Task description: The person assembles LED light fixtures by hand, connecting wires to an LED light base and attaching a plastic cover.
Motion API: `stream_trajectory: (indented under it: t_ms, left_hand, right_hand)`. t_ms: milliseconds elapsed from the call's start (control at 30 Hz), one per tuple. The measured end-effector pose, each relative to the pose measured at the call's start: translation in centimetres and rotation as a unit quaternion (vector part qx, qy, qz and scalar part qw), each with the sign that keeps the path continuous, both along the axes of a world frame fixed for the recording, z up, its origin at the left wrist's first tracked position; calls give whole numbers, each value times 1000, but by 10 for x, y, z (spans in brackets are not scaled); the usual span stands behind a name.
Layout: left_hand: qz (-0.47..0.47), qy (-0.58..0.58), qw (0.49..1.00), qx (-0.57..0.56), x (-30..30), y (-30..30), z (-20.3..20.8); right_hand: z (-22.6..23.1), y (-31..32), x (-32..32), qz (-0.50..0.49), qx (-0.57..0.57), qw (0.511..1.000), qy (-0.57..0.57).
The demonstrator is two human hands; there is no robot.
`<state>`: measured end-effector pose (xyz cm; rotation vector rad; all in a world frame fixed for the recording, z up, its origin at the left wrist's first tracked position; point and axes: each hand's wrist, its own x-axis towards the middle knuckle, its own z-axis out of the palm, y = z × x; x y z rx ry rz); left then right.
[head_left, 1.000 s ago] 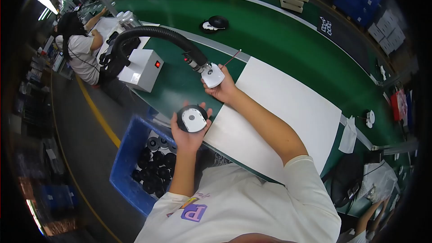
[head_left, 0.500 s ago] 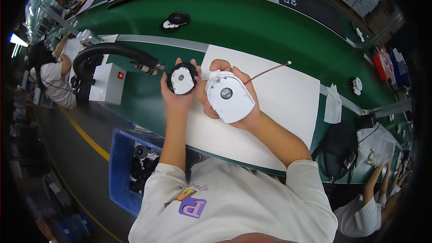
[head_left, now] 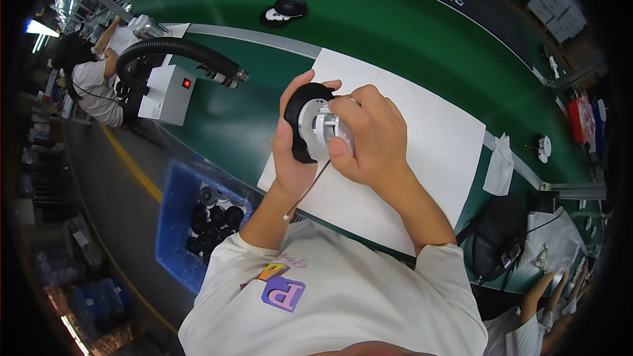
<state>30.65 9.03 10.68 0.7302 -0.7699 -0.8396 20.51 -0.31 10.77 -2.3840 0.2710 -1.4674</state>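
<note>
My left hand [head_left: 290, 148] is closed around a round black and white housing [head_left: 304, 122], held on edge above the white sheet [head_left: 422, 158]. My right hand [head_left: 376, 135] grips a white plastic part [head_left: 336, 130] with a motor-like body, its face turned toward the housing. The two pieces meet or nearly meet; whether they touch I cannot tell. A thin cable [head_left: 310, 191] with a small white plug hangs from the white part past my left wrist.
Left stands a white box [head_left: 168, 95] with a red switch, beside a black flexible hose [head_left: 178, 46]. A blue bin [head_left: 175, 217] of black round parts is at lower left. Another black and white assembly [head_left: 285, 11] lies on the green belt [head_left: 369, 20]. A black bag [head_left: 496, 237] sits right.
My hands have come together. The white part has turned and moved against or close to the housing, which now stands on edge. Its cable swung from upper right to below.
</note>
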Motion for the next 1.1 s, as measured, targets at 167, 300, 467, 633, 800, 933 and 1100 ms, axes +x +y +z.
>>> stream_trajectory:
  t_ms: [167,300,467,633,800,933,1100]
  left_hand:
    - [8,-51,999,-17,-8,0,0]
    - [30,-86,996,4,-12,-1,-1]
    - [39,-110,993,10,-13,-2,-2]
    - [28,-139,990,25,-8,-1,-5]
    - [31,-136,988,65,-12,3,-4]
    - [-43,-141,988,48,-7,4,-2]
    - [-58,-137,986,76,-9,1,-4]
  right_hand:
    - [1,4,-2,-14,2,1000,8]
    - [9,6,-6,-24,1,1000,18]
    - [-1,4,-4,-12,12,1000,-7]
    - [-2,6,-5,-9,25,1000,-8]
    - [19,8,-10,-57,-75,987,127]
    - [1,-6,2,92,29,995,28]
    - [-16,-13,22,120,47,987,-93]
